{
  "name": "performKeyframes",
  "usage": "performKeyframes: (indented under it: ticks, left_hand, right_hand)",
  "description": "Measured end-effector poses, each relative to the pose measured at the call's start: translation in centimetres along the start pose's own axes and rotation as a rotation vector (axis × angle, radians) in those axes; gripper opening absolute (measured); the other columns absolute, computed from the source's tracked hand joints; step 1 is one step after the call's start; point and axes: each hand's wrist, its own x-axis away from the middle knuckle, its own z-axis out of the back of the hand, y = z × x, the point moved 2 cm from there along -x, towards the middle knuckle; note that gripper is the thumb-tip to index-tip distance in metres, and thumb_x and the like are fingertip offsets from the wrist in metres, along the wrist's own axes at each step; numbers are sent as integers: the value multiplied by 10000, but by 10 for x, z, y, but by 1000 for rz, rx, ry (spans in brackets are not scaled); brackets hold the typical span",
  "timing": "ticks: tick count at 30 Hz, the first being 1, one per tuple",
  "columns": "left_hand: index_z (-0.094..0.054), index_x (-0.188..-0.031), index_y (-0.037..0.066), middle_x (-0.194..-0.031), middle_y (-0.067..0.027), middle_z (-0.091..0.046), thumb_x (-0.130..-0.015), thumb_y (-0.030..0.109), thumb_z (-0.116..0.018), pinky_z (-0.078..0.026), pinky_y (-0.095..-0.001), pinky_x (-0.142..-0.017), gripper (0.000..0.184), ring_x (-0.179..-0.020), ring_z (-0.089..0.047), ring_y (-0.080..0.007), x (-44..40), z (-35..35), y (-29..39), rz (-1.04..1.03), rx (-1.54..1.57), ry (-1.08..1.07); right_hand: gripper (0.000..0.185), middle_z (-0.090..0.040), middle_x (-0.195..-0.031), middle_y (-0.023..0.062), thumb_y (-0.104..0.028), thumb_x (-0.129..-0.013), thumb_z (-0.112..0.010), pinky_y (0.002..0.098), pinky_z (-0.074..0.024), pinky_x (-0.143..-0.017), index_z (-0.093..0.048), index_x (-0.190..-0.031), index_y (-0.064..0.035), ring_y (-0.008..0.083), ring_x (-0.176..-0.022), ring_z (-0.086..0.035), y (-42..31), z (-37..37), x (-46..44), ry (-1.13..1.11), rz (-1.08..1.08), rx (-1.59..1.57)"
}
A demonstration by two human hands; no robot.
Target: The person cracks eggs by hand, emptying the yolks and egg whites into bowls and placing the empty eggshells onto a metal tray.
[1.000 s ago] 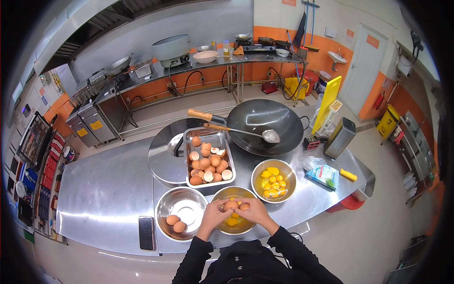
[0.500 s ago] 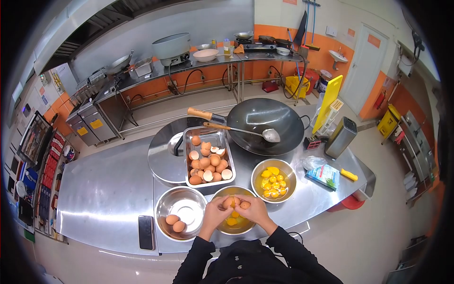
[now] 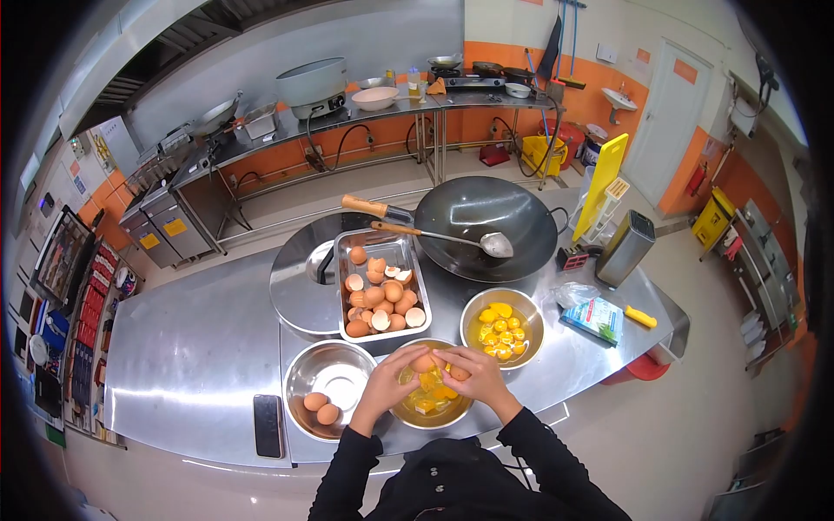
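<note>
Above a metal bowl (image 3: 434, 425) with yolks and egg white in it, both of my hands are closed on a cracked brown egg. My left hand (image 3: 388, 380) grips one eggshell half (image 3: 423, 362). My right hand (image 3: 483, 374) grips the other side, with a brown shell piece (image 3: 459, 372) showing under its fingers. Yellow egg (image 3: 429, 382) hangs below the shells, over the bowl. To the left, a larger metal bowl (image 3: 300, 369) holds two whole brown eggs (image 3: 321, 407). To the right, another bowl (image 3: 465, 334) contains several yolks (image 3: 501, 333).
A metal tray (image 3: 417, 269) of brown eggshells stands behind the bowls, by a round lid (image 3: 295, 282). A wok (image 3: 486, 213) with a ladle (image 3: 496, 245) sits further back. A phone (image 3: 268, 425) lies left; a blue packet (image 3: 595, 319) and yellow-handled tool (image 3: 641, 319) lie right.
The egg has opened wider between my hands, and more yellow egg has dropped toward the bowl. My hands have spread slightly apart.
</note>
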Motion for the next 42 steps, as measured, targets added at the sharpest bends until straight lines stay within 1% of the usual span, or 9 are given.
performKeyframes:
  ticks: [7,13,19,22,27,35,39,40,42]
  left_hand:
    - [-585,-1242,78,-1265,-109,-576,-724,18,-624,-439,-351,-993,523,-1163,-555,-279,-1,9,21,-25,-88,29]
    - [-580,-1220,107,-1144,-70,-611,-716,106,-687,-515,-371,-820,514,-926,-621,-280,9,3,5,-36,-399,47]
    - [-576,-1220,59,-1049,-99,-644,-772,304,-740,-529,-301,-661,537,-716,-655,-218,16,-11,-35,409,-4,218]
    - [-575,-1210,25,-999,-110,-663,-786,336,-743,-519,-284,-657,552,-692,-649,-191,2,-4,-69,477,77,299]
    - [-584,-1145,-19,-969,-141,-677,-778,344,-756,-523,-302,-688,545,-768,-670,-212,-55,39,-108,364,12,482]
    - [-510,-1276,-44,-1164,-271,-604,-816,332,-706,-479,-405,-896,625,-1077,-600,-387,-101,93,-108,339,-151,424]
    - [-579,-1191,27,-1134,-203,-602,-797,279,-675,-453,-438,-904,477,-1051,-559,-394,-26,108,-106,336,-447,397]
    - [-594,-1165,45,-1123,-184,-601,-786,257,-675,-450,-448,-899,442,-1045,-549,-392,2,109,-114,400,-532,338]
    - [-598,-1151,72,-1147,-168,-593,-759,246,-691,-435,-449,-921,439,-1113,-501,-384,55,106,-123,516,-640,130]
  right_hand:
    - [431,-680,-927,43,-202,-724,-719,330,-537,-664,-668,-1152,-181,225,-764,-654,-1,2,2,31,-45,-25]
    - [382,-696,-862,88,-229,-739,-720,323,-543,-662,-686,-1113,-160,243,-729,-671,11,-3,16,-21,-228,21]
    - [314,-712,-872,94,-199,-851,-683,251,-526,-701,-646,-1066,27,135,-771,-681,68,-47,42,-205,-870,-584]
    - [344,-707,-877,106,-224,-878,-675,247,-528,-683,-626,-1045,73,132,-756,-675,80,-61,18,-172,-778,-694]
    - [331,-713,-838,110,-248,-860,-675,251,-523,-648,-655,-1001,51,134,-737,-672,73,-74,-77,-94,-736,-600]
    - [522,-685,-971,226,-462,-757,-688,383,-517,-824,-691,-1065,-41,364,-944,-660,87,-121,-165,7,-659,-236]
    - [478,-684,-975,225,-434,-771,-702,371,-511,-833,-701,-1039,-39,349,-944,-666,64,-105,-156,-18,-636,-317]
    - [438,-705,-871,174,-422,-805,-688,324,-523,-712,-710,-988,-25,265,-825,-685,73,-113,-146,-5,-497,-388]
    - [428,-692,-797,102,-399,-838,-667,278,-513,-670,-697,-1002,-5,191,-735,-656,60,-102,-116,-221,-749,-572]
